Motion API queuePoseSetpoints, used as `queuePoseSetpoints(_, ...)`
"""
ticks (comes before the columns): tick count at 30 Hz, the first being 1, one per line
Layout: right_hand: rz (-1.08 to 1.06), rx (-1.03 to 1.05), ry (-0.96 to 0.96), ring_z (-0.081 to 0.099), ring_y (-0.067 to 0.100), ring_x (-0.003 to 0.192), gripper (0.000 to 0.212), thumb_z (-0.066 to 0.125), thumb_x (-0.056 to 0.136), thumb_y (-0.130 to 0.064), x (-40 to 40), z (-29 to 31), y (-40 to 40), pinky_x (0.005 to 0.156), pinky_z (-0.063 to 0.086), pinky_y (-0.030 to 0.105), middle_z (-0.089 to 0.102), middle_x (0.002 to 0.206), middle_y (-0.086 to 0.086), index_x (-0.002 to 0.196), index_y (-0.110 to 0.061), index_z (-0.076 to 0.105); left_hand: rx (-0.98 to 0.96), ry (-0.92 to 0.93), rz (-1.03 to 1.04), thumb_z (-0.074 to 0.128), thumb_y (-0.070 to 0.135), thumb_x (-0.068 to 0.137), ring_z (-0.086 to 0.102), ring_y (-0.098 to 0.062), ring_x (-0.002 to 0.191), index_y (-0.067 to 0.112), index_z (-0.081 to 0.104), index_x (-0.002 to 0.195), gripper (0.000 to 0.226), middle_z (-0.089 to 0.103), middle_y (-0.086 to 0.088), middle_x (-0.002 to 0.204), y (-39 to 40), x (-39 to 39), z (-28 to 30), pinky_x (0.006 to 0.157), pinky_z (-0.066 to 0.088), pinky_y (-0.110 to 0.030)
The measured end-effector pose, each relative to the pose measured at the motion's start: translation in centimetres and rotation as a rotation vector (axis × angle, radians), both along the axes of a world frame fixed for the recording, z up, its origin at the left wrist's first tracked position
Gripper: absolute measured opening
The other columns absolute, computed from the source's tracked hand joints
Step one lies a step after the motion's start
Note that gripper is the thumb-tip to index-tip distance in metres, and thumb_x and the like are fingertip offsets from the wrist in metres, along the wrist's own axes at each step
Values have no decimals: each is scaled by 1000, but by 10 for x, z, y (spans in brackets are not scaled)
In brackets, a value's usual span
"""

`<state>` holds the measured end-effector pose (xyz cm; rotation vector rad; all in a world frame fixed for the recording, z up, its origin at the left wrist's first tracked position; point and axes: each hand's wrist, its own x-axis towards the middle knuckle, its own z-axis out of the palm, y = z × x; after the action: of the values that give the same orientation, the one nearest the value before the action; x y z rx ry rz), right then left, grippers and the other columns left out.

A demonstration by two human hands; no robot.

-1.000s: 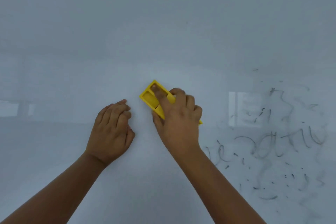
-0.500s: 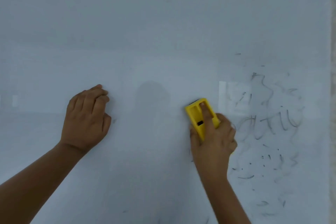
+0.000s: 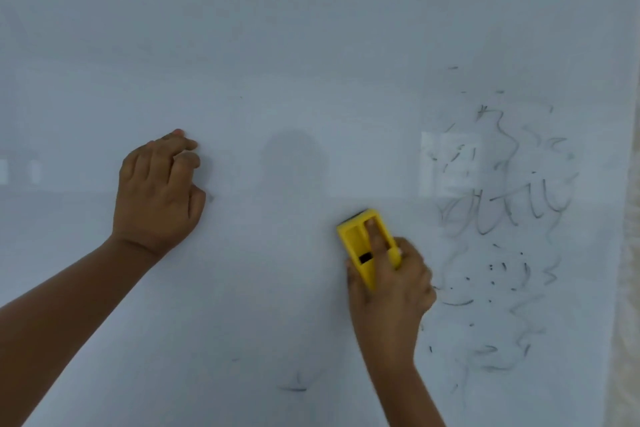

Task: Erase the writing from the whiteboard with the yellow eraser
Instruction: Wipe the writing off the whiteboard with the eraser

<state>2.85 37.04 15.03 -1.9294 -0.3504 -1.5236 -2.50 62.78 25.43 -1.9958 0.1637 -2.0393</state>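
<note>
The whiteboard fills the view. My right hand presses the yellow eraser flat against the board at centre right, one finger lying in its top groove. Smeared black writing and scattered ink flecks lie just right of the eraser, reaching down the board's right side. My left hand rests on the board to the left, fingers curled, holding nothing. A few faint marks sit low in the middle.
The board's right edge runs down the far right, with a pale wall beyond it. Dim room reflections show on the board's surface at the left and around the writing.
My right hand slid the eraser from the board's middle to the right and downward, close to the writing. The view shifted, so the left hand now appears farther left and higher.
</note>
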Motion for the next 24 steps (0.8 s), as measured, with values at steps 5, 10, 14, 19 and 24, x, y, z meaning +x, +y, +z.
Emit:
queuePoseSetpoints(5,-5,107,144,51,43,92,72,83,66,-23,-5,-19,-18,74,41,59,53,115,19,128,-31,48,-13,-8,-15,42,0,70,53,-39,112,1,50,87,19,61,-25,106,-1,-2,0,88,33,-43)
queuePoseSetpoints(10,-33,284,121,45,42,101,64,72,78,-29,4,59,-6,83,37,57,46,124,20,135,-32,42,-24,8,-16,44,-1,69,53,-38,112,1,51,84,17,62,-25,106,-2,-3,0,89,33,-42)
queuePoseSetpoints(14,16,-86,-24,51,36,91,68,76,67,-29,-24,58,51,77,40,47,56,116,14,130,-32,49,-76,17,-76,39,-8,69,51,-40,113,-1,52,81,19,60,-27,106,-2,-2,-1,91,31,-43)
queuePoseSetpoints(19,-9,-294,-99,56,29,89,62,77,69,-31,-34,52,75,75,43,44,61,111,6,125,-38,52,-127,22,-159,30,-10,76,51,-46,111,-5,55,81,25,59,-32,107,-4,-1,-4,92,38,-51)
queuePoseSetpoints(24,-52,-327,-115,55,26,90,61,72,74,-30,-44,73,105,78,43,42,60,113,3,128,-42,47,-163,58,-195,32,-6,76,49,-48,113,-10,56,89,27,57,-33,110,-3,-4,-3,92,39,-55)
